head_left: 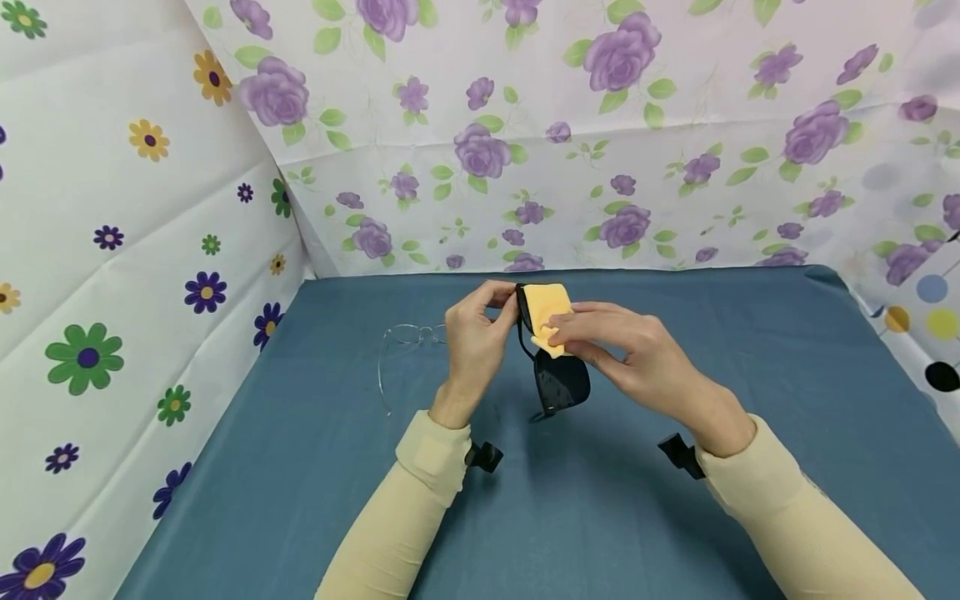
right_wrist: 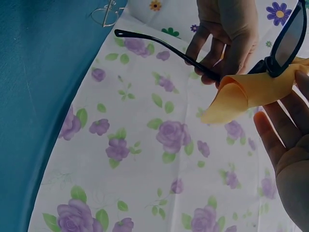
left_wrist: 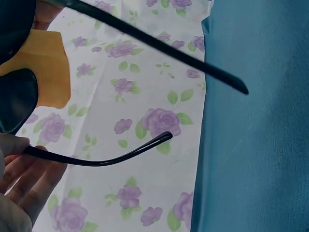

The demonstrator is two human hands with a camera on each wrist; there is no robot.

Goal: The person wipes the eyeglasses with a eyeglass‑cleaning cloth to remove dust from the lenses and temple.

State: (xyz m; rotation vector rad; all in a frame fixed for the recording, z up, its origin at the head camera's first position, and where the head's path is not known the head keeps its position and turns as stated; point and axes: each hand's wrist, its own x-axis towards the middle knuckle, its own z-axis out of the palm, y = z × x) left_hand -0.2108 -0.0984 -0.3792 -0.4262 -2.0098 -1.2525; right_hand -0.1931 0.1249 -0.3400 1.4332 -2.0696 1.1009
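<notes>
Black sunglasses [head_left: 564, 383] are held up above the table, one lens above the other. My left hand [head_left: 480, 333] pinches them by the upper end, near a hinge; in the left wrist view the left hand [left_wrist: 29, 183] grips beside a temple arm [left_wrist: 101, 163]. A yellow cloth [head_left: 546, 308] lies over part of the lens area, and my right hand [head_left: 637, 350] pinches it against the glasses. The right wrist view shows the cloth [right_wrist: 236, 99] folded under the frame, with the right hand's fingers [right_wrist: 285, 116] against it.
Thin-framed clear eyeglasses [head_left: 420, 335] lie on the blue tablecloth [head_left: 337, 500] left of my left hand, partly hidden by it. A flowered curtain [head_left: 480, 200] stands behind the table's far edge, another flowered sheet [head_left: 142, 275] along the left side.
</notes>
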